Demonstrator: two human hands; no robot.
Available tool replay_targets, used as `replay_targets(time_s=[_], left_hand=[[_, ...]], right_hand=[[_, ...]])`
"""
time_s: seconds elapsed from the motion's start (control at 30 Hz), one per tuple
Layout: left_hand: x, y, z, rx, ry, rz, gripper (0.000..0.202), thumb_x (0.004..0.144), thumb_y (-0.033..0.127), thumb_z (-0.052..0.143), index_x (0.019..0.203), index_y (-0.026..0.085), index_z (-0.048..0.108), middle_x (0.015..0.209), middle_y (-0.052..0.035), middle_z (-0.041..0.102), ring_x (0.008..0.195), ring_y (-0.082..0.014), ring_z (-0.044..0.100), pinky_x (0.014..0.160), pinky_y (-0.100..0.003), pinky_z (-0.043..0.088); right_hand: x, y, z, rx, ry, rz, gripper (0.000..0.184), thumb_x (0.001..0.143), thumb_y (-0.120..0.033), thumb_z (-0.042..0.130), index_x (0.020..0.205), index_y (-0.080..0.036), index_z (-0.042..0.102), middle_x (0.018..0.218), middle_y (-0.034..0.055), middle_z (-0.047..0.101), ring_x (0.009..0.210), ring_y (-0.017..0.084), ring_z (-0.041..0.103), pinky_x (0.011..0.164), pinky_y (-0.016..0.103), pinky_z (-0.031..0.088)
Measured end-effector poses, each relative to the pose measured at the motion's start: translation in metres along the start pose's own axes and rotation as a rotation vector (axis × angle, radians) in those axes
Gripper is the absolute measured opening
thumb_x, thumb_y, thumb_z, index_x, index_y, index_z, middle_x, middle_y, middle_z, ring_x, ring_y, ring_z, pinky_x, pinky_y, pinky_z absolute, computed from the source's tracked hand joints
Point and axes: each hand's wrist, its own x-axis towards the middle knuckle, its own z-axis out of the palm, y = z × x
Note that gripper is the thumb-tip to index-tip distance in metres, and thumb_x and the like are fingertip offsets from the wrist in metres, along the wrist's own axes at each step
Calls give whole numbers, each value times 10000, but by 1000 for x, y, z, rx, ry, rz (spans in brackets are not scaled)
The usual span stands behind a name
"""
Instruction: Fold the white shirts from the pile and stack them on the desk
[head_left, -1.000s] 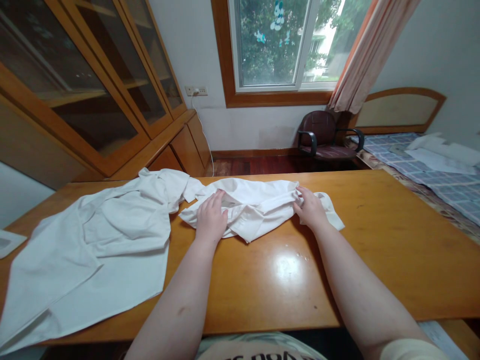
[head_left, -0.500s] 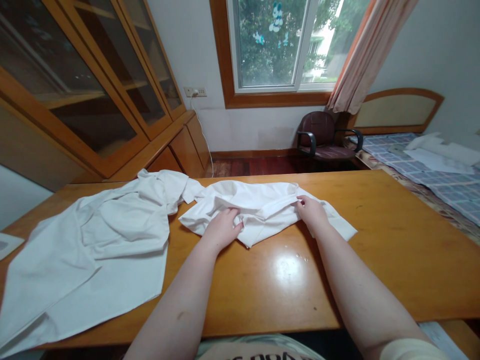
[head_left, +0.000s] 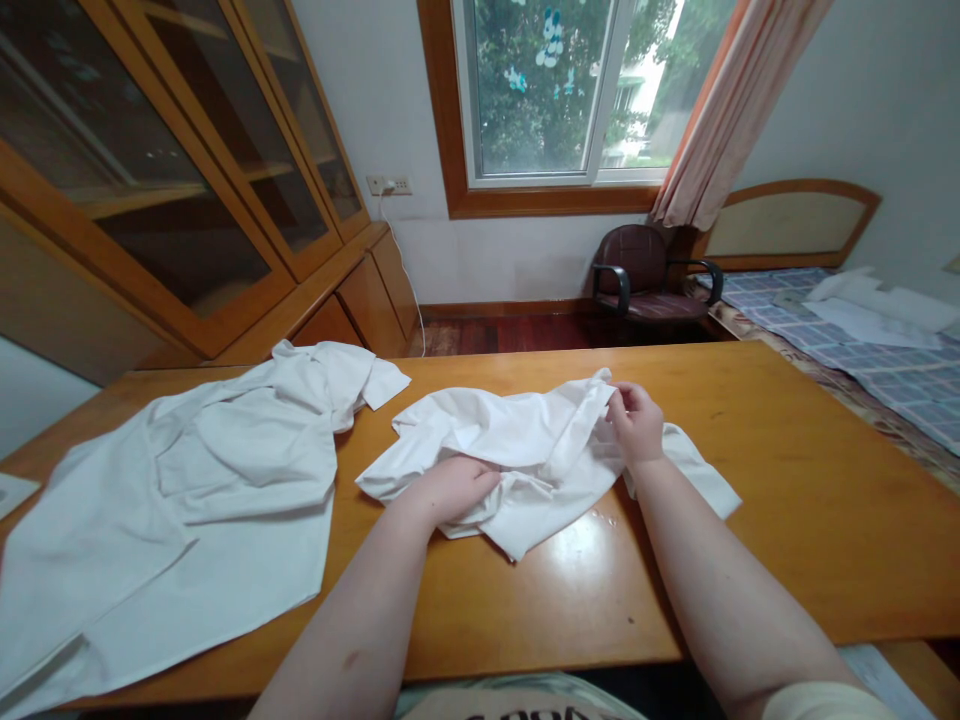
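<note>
1. The table (head_left: pixel 810 500) spreads across the view, its wood shiny.
2. The cabinet (head_left: pixel 236 190) stands beyond the table's left end; shelves show behind its glass doors, and what else they may hold is too dark to tell.
3. The bed (head_left: pixel 885 375) is beyond the table's right end, with white sheets (head_left: pixel 877 305) lying on its plaid cover.
4. The chair (head_left: pixel 637 265) stands past the table's far edge, to the right of its middle.
5. The garment (head_left: pixel 247 450), white and rumpled, covers the table's left end.
6. The cloth (head_left: pixel 525 420), also white, lies bunched at the table's middle, between and under the hands, just beside the garment; its upper right corner is raised off the table.
7. The right hand (head_left: pixel 637 420) is at the cloth's right side over the table, thumb and fingers pinched together on that raised corner.
8. The left hand (head_left: pixel 461 488) is at the cloth's near side, low over the table; its fingers go beneath a fold, hidden, so I cannot tell whether they grip.
</note>
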Motion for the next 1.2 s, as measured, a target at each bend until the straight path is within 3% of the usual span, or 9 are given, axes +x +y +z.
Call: replay_targets(time_s=[0.13, 0.27, 0.33, 0.47, 0.7, 0.8, 0.9, 1.03, 1.2], left_hand=[[2, 3, 3, 18, 122, 27, 358, 886, 381, 382, 1072, 293, 676, 1167, -19, 658, 1049, -214, 609, 856, -297, 452], [10, -1, 1, 72, 231, -20, 406, 912, 401, 341, 828, 224, 697, 866, -61, 711, 794, -209, 646, 710, -301, 464], [14, -5, -2, 116, 338, -47, 364, 901, 381, 375, 825, 202, 683, 844, -74, 696, 800, -211, 635, 730, -304, 459], [18, -15, -6, 261, 538, -154, 330, 845, 397, 483, 1013, 170, 653, 1003, -132, 645, 1008, -279, 579, 884, -379, 427], [19, -33, -7, 418, 746, -266, 626, 817, 413, 523, 1365, 139, 395, 1407, -182, 387, 1321, -352, 296, 1056, -478, 269], [21, -40, -11, 438, 721, -353, 668, 808, 416, 532, 1390, 138, 359, 1459, -179, 323, 1352, -358, 240, 1069, -499, 237], [23, -45, -11, 438, 559, -399, 577, 807, 437, 527, 1312, 163, 479, 1396, -168, 429, 1319, -367, 307, 1067, -522, 219], [25, -45, -5, 418, 295, -273, 468, 811, 457, 520, 1200, 206, 590, 1357, -122, 498, 1299, -339, 357, 1071, -472, 222], [17, -31, -2, 375, 146, -234, 465, 828, 468, 485, 1231, 256, 576, 1333, -97, 533, 1248, -310, 439, 1034, -445, 280]], right_hand=[[3, 7, 16, 231, -253, -89, 471, 856, -386, 447, 1283, -195, 388, 1257, 126, 547, 999, 197, 602, 817, 326, 473], [5, 10, 22, 107, -445, -22, 339, 816, -263, 480, 1143, -171, 488, 1150, 113, 611, 993, 195, 610, 855, 341, 463], [5, 8, 21, 42, -474, -2, 281, 800, -237, 498, 1073, -173, 529, 1083, 96, 641, 971, 198, 616, 851, 344, 462], [5, 7, 18, 28, -551, -47, 273, 789, -256, 546, 1050, -183, 574, 1065, 80, 655, 998, 208, 604, 885, 354, 446], [3, 15, 25, -40, -540, -111, 356, 779, -262, 579, 1120, -163, 596, 1157, 116, 623, 1067, 235, 577, 947, 372, 422], [3, 17, 26, -44, -526, -86, 328, 793, -244, 556, 1108, -169, 601, 1128, 99, 636, 1040, 219, 594, 914, 344, 446], [3, 14, 24, -68, -522, -92, 348, 815, -276, 543, 1142, -165, 589, 1120, 99, 637, 1005, 213, 604, 880, 331, 460], [4, 3, 18, -190, -607, -172, 270, 835, -302, 526, 1030, -184, 671, 1076, 81, 661, 1022, 228, 588, 906, 328, 430], [0, -11, 12, -322, -701, -137, 349, 822, -402, 544, 1076, -205, 679, 1117, 75, 662, 1024, 241, 588, 872, 317, 432]])
